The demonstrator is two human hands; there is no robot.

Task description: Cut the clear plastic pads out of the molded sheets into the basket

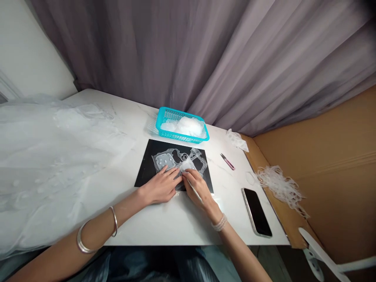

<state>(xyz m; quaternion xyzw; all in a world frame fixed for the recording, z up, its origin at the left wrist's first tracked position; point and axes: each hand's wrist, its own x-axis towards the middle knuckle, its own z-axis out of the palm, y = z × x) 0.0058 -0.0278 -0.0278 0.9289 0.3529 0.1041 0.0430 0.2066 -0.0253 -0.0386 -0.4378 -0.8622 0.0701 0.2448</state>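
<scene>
Fingers (pixel 190 174) of right hand (pixel 201 190): closed around slender pale tool (pixel 196 192), tip down at sheer white lace piece (pixel 166 159); exact contact too small to tell. Left hand (pixel 161 187): palm down, fingers loosely spread, resting at lace's near edge. Lace lies on black board (pixel 143 170), itself on white desk (pixel 188 227). Beyond board, blue basket (pixel 159 120) holding white material (pixel 189 126); rightward, snips (pixel 227 161), phone (pixel 257 213). Leftward, heaped sheer fabric (pixel 44 164).
</scene>
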